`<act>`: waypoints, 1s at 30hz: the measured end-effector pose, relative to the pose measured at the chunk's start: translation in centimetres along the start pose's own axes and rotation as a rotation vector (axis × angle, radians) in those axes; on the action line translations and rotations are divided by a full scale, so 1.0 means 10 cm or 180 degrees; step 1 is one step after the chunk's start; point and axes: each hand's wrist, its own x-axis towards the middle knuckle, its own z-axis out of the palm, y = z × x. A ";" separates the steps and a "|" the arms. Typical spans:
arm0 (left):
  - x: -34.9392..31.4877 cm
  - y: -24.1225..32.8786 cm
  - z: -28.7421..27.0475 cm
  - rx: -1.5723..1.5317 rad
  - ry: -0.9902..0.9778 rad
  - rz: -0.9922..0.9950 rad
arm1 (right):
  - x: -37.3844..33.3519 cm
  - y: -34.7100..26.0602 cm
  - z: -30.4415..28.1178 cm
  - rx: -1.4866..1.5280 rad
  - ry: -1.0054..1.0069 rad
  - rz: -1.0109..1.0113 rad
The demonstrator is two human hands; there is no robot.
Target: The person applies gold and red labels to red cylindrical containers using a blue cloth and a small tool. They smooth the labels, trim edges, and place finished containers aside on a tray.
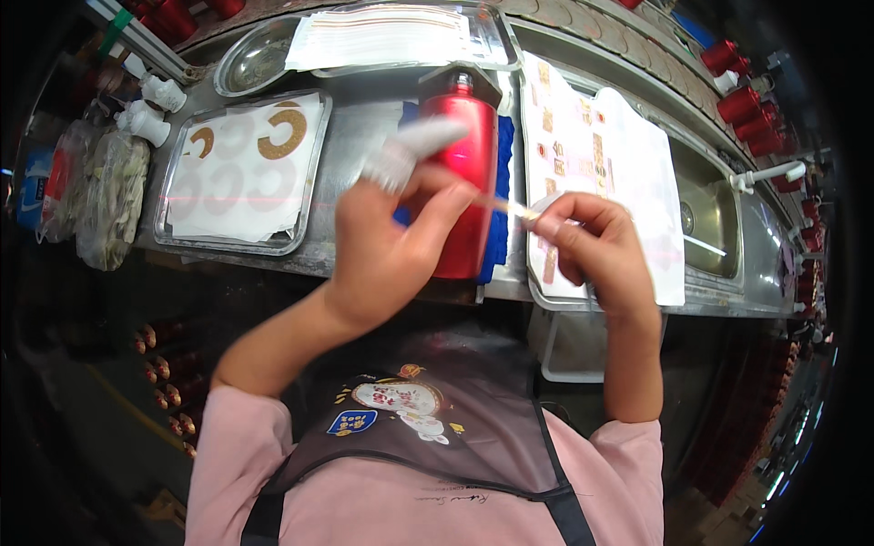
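A red bottle (466,237) with a dark neck rests on a blue cloth (496,238) in front of me, its neck pointing away. Over it, my hands stretch a thin, narrow gold-looking strip (507,207) between them. My right hand (601,244) pinches the strip's right end between thumb and finger. At its left end, the thumb and fingers of my left hand (387,250) are closed on the strip. A white covering (410,150) wraps a raised finger of my left hand, slightly blurred.
To the left, a metal tray (314,182) holds a white sheet with gold arc-shaped decals. White sheets (637,200) with small gold and red decals lie to the right, beside a sink (719,227). A metal bowl (259,62) and a stack of striped sheets (378,36) stand behind.
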 end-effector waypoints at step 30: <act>-0.57 -0.74 -0.39 0.0816 -0.0672 0.0306 | -0.31 0.56 0.54 -0.0102 0.0589 0.0078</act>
